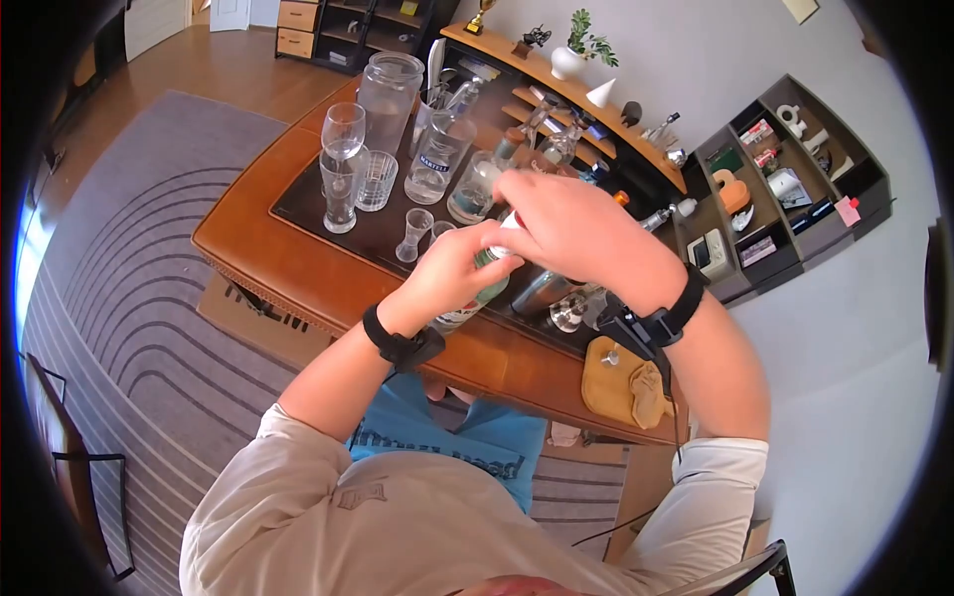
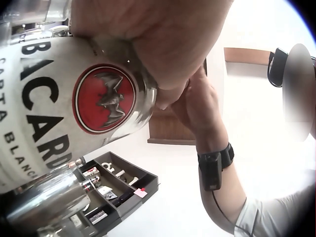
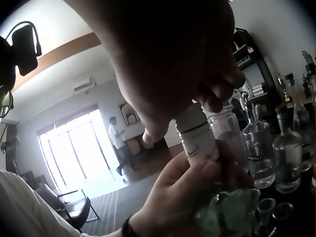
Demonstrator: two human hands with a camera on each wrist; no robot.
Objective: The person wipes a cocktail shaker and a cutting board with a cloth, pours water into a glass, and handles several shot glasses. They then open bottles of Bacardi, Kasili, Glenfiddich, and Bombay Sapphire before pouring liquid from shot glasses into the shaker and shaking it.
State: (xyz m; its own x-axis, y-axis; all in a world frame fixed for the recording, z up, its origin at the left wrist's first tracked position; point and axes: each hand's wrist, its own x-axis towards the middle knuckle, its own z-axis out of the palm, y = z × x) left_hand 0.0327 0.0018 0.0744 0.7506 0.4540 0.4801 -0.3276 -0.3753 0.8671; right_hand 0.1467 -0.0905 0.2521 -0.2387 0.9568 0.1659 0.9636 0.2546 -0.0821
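Note:
A clear Bacardi bottle [image 1: 460,316] with a white label is held over the table's near edge; its label, with a red bat emblem, fills much of the left wrist view [image 2: 106,98]. My left hand [image 1: 447,273] grips the bottle at its shoulder and neck, thumb along the white neck wrap [image 3: 198,143]. Over the bottle's top, my right hand [image 1: 586,226] has its fingers curled round the white cap [image 3: 190,118], which they partly cover. The greenish lower part of the bottle shows below the left hand in the right wrist view.
Close beyond the hands stand a small hourglass-shaped glass [image 1: 413,234], a tumbler [image 1: 377,182], a tall jar [image 1: 390,94] and several bottles. Metal shakers [image 1: 542,294] and a tan tray [image 1: 608,375] lie to the right. A person [image 3: 117,143] is near the far window.

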